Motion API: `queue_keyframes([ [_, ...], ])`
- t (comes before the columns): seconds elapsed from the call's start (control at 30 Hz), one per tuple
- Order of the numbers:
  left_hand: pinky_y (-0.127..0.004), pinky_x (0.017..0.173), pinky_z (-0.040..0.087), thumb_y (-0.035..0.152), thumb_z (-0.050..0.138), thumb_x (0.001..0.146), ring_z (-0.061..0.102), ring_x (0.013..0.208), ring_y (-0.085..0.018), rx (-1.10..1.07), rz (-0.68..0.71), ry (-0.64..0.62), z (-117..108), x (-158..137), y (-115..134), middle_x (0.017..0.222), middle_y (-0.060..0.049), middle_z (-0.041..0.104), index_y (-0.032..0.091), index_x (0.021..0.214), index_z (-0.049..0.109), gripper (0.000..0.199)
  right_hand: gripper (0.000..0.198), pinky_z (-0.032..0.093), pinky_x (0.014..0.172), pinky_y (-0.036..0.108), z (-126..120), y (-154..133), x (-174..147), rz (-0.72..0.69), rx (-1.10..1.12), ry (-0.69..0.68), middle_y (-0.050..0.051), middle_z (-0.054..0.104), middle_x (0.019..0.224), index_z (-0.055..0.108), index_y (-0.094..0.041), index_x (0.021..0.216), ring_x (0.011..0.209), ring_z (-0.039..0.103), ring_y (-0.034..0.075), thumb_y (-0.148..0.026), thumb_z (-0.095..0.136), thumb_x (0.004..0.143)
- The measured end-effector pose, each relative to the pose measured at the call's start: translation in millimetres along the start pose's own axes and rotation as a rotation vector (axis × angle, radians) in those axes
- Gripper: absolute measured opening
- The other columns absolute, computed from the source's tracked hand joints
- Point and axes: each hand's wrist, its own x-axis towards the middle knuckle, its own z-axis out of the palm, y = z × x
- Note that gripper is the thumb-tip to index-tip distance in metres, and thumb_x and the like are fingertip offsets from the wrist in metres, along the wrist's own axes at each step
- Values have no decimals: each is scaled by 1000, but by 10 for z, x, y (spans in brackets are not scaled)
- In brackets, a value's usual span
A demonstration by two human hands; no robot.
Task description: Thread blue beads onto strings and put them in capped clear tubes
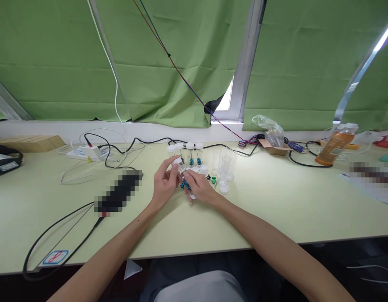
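Note:
My left hand (165, 181) pinches the white cap (178, 161) at the upper end of a clear tube with a small blue part (186, 183) inside. Wrapped around the lower body of this tilted tube is my right hand (200, 187), its fingers partly hiding it. Behind both hands stand several capped clear tubes (191, 153) with small blue parts in them. Several uncapped clear tubes (225, 164) stand to the right. Near my right hand lie a small green part (214, 180) and a loose white cap (224, 189).
Left of my hands, a blurred-out black device (120, 193) lies with its cable looping to the table's front edge. A power strip (88, 152) sits behind it. An orange drink bottle (335, 144) and a small carton (274, 147) with a plastic bag are on the right.

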Motion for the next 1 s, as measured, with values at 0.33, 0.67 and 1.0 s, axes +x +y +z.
queue_keyframes([
  [0.33,-24,68,56,37,58,90,66,81,-13,231,199,46,-56,68,73,104,-6,64,21,115,63,30,42,46,60,25,-3,26,35,-48,-116,62,-3,58,61,55,-21,87,52,60,12,-53,30,100],
  [0.67,-26,65,55,35,53,94,66,69,-9,501,312,295,-466,615,387,115,-6,60,23,123,60,32,48,44,47,20,-13,136,72,-8,-6,227,0,60,75,60,-19,96,48,60,8,-53,28,100],
  [1.0,-29,66,56,32,56,85,67,69,-15,709,31,214,-618,813,-365,113,-10,63,20,116,60,34,46,45,59,23,3,60,16,-52,-120,115,-1,60,73,54,-18,75,46,55,7,-44,28,102],
])
